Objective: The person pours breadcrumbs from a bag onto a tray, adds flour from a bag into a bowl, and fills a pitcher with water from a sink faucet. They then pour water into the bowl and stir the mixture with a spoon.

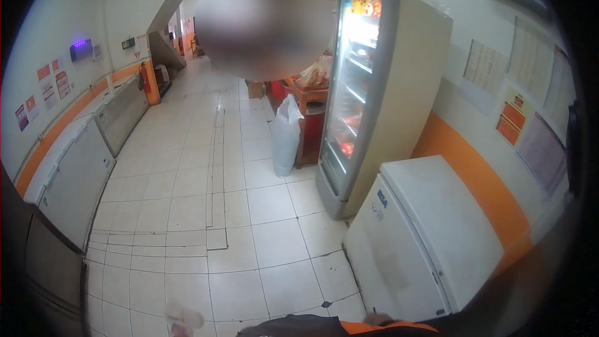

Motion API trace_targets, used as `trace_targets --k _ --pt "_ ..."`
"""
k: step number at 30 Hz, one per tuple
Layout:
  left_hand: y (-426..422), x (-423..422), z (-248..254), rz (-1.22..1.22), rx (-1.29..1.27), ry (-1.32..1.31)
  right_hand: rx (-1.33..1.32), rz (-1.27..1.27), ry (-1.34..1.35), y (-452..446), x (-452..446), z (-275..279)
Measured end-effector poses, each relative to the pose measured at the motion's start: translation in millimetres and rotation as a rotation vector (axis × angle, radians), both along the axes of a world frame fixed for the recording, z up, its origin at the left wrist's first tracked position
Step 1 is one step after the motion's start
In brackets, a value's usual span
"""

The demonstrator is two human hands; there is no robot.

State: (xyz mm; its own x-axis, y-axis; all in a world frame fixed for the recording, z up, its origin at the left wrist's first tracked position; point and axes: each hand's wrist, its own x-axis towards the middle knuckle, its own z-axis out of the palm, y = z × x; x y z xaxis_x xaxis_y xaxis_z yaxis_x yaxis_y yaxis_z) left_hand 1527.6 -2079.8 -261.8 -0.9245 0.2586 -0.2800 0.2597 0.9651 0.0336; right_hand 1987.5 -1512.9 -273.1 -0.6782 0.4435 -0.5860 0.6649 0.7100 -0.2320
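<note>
Low in the head view, my left hand (181, 329) shows as a pale, motion-smeared shape at the bottom edge. A whitish blur (192, 317) lies against it, too unclear to name, and its fingers cannot be made out. Dark and orange clothing (299, 326) fills the bottom middle. Beside the orange part, a small brownish patch that seems to be my right hand (377, 319) shows, with its fingers hidden. The white chest freezer (399, 256) stands nearest to it.
A glass-door fridge (355, 87) stands right of centre, with a white sack (286, 137) on the tiled floor (249, 237) beside a red-and-orange stand (311, 125). Chest freezers (75, 181) line the left wall. A fire extinguisher (143, 78) hangs farther back. A large blur covers the upper middle.
</note>
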Motion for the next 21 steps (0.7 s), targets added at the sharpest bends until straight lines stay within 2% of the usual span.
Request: trace_targets --k 1,2,3,4,5,6,7,8,10,12,14,16,18,19,21 --pt "15.6 -19.5 1.3 -0.013 0.004 0.006 0.049 0.076 0.133 20.5 -47.0 19.7" --pt "32.0 -40.0 0.5 -0.026 0.01 0.014 -0.013 -0.075 -0.323 87.8 -123.2 -77.7" --pt "50.1 -61.8 -1.7 -0.043 0.019 0.021 0.152 0.213 -0.174 103.3 -190.2 -16.2" --pt "67.4 -85.2 -6.2 -0.056 0.028 0.031 0.18 0.092 -0.114 140.1 -253.0 -46.5" --pt "83.5 -109.6 -12.2 -0.071 0.038 0.045 0.234 0.377 -0.035 160.8 -315.3 -24.7" --pt "99.5 -134.3 -20.2 -0.099 0.048 0.065 0.1 -0.042 0.293 184.8 -364.8 -58.6" --pt "114.7 -157.7 -29.3 -0.128 0.069 0.097 0.022 -0.08 0.376 192.1 -413.7 -30.9" --pt "130.4 -181.5 -40.0 -0.17 0.105 0.156 -0.058 -0.121 0.457 189.9 -460.6 19.8" --pt "148.6 -235.8 -82.3 -0.317 0.4 0.488 -0.089 -0.128 0.49 200.2 -519.7 42.0" --pt "185.8 -304.0 -97.1 -0.47 0.723 0.804 -0.096 -0.104 0.519 221.4 -561.0 40.3" --pt "229.8 -354.0 -99.9 -0.107 1.025 0.386 -0.009 0.03 0.266 240.1 -565.7 27.8" --pt "292.7 -420.9 -59.2 0.238 1.234 -0.066 0.035 0.378 0.01 269.6 -551.4 -25.6" --pt "345.5 -475.7 -29.7 0.606 1.329 -0.547 -0.039 0.264 -0.247 279.3 -535.2 -34.0" --pt "364.9 -508.6 -22.8 0.643 1.325 -0.575 0.024 0.068 -0.227 279.7 -511.5 -60.5" --pt "398.5 -578.8 -23.9 0.469 1.225 -0.429 -0.007 -0.259 -0.259 272.4 -481.1 -71.2"
